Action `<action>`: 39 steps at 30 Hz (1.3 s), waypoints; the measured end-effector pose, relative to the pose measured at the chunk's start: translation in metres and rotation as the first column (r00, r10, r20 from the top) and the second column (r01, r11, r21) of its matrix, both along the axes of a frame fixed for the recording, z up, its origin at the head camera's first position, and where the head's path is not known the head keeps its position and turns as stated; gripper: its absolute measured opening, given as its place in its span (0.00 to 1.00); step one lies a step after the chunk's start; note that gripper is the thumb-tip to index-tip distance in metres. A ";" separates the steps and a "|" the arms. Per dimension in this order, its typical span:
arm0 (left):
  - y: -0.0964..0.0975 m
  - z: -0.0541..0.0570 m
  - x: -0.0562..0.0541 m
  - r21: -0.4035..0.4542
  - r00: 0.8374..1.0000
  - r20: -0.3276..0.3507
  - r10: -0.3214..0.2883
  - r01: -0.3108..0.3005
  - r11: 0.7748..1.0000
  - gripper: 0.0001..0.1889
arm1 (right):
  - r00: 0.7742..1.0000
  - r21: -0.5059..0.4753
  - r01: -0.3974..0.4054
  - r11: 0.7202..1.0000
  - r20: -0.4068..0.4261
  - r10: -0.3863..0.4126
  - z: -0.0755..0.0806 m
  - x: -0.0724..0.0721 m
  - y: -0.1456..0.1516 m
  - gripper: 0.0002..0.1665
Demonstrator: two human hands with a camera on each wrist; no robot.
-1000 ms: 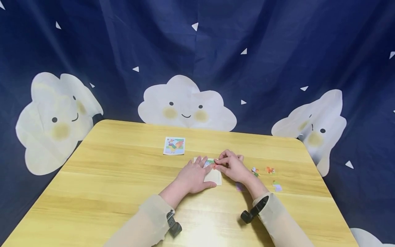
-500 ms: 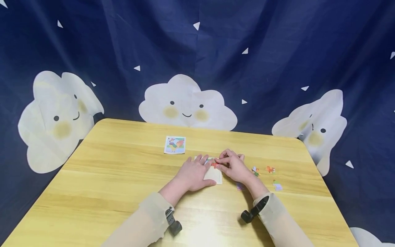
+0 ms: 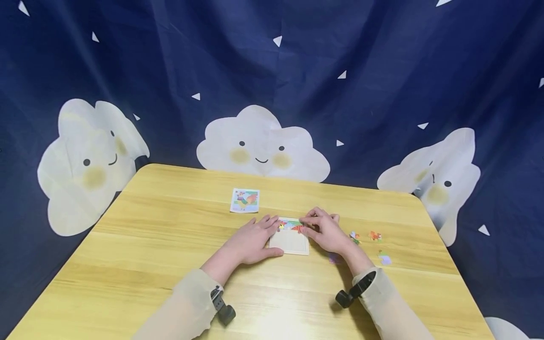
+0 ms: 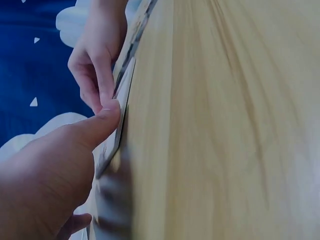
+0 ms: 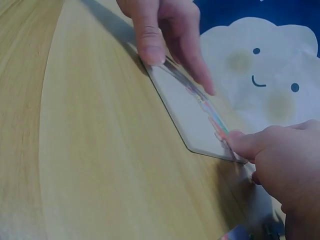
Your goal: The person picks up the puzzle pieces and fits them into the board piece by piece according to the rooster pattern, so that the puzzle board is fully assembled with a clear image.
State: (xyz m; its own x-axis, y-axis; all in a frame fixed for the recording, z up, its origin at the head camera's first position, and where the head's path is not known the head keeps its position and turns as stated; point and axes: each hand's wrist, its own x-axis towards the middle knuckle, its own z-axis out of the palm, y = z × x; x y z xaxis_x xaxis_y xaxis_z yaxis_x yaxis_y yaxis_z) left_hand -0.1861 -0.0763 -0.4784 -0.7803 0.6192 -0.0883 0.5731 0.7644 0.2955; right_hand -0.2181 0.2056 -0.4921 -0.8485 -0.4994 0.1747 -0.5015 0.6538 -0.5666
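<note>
A small white puzzle tray (image 3: 290, 244) lies on the table, with a row of joined colourful pieces (image 3: 290, 225) along its far side. My left hand (image 3: 252, 242) rests at the tray's left edge, fingers extended and thumb by the near corner. At the far right corner, my right hand (image 3: 326, 234) has thumb and index finger on a red-and-green puzzle piece (image 5: 220, 129) in the row. Its other fingers are curled. From the right wrist, the right thumb is seen at the end of the row; the index fingertip is hidden there.
Loose puzzle pieces lie right of the right hand: an orange one (image 3: 375, 235), a green-and-lilac one (image 3: 384, 257), a multicoloured one (image 3: 354, 236) and a purple one (image 3: 333, 258) by the wrist. A square rooster picture card (image 3: 245, 200) lies beyond the tray.
My left hand has drawn back left from over the tray to its edge, uncovering the row of pieces. My right hand stays at the far right corner. The head view has shifted slightly.
</note>
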 end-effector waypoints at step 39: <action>-0.012 -0.007 -0.006 0.054 1.000 -0.010 -0.001 0.001 0.999 0.47 | 0.985 0.116 0.156 0.981 0.060 -0.164 0.015 0.027 0.075 0.20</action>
State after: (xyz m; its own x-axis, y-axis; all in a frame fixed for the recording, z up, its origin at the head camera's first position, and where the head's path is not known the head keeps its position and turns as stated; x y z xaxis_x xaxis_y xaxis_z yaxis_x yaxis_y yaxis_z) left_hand -0.1916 -0.0881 -0.4849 -0.7803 0.6236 -0.0472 0.5770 0.7470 0.3303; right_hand -0.1910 0.2804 -0.4776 -0.9270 -0.3695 0.0642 -0.3478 0.7829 -0.5159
